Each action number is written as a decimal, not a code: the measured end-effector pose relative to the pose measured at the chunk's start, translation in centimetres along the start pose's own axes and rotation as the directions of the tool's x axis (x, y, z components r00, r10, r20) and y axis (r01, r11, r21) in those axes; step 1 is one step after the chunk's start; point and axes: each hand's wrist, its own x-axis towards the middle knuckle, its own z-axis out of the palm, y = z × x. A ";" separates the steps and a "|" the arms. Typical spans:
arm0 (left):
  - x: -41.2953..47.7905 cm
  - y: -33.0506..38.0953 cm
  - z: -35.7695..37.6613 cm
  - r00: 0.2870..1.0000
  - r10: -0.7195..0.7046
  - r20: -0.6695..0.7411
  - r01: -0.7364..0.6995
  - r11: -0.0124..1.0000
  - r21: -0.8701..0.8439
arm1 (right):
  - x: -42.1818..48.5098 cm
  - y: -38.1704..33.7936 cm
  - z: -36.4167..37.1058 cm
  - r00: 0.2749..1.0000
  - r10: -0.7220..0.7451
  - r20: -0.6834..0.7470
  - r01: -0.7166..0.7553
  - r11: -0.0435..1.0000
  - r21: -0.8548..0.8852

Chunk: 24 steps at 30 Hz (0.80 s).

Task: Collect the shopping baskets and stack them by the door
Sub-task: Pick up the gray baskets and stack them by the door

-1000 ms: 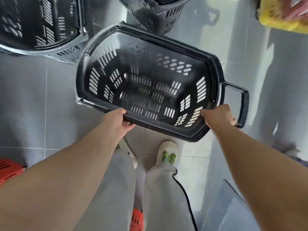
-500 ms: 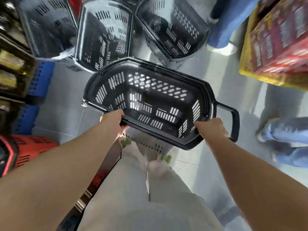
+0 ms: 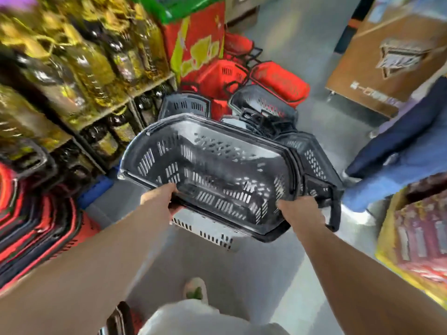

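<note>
I carry a black slotted shopping basket [image 3: 217, 170] in front of me, held off the grey floor and tilted. My left hand [image 3: 160, 195] grips its near rim on the left. My right hand [image 3: 298, 210] grips the near rim at the right end, beside the black loop handle [image 3: 335, 213]. Beyond it stand more black baskets [image 3: 266, 105] and several red baskets [image 3: 278, 81] on the floor. A nested pile of red and black baskets [image 3: 33, 226] sits at the lower left. The picture is blurred.
Shelves of oil bottles [image 3: 72, 68] run along the left. A brown cardboard box [image 3: 391, 56] stands at the upper right. A person's legs in blue trousers [image 3: 399, 151] are close on the right, above a yellow display of packets [image 3: 420, 243]. My shoe [image 3: 194, 287] shows below.
The view has swung up and left, from floor baskets to the shelves and red baskets ahead. Both hands keep the same grip on the black basket.
</note>
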 end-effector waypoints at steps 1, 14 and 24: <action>0.4 1.3 -0.8 1.000 0.019 -0.018 -0.019 0.999 -0.035 | 0.2 -1.9 0.5 0.999 -0.038 0.012 0.038 0.999 0.005; 3.0 6.4 -9.0 0.942 -0.027 -0.335 -0.089 0.941 -0.326 | 2.9 -18.8 6.8 0.869 -0.430 0.244 0.462 0.882 -0.090; -2.4 0.5 -9.4 0.729 -0.222 -0.647 -0.280 0.767 -0.578 | 2.5 -26.9 9.6 0.610 -0.622 0.491 0.779 0.586 -0.225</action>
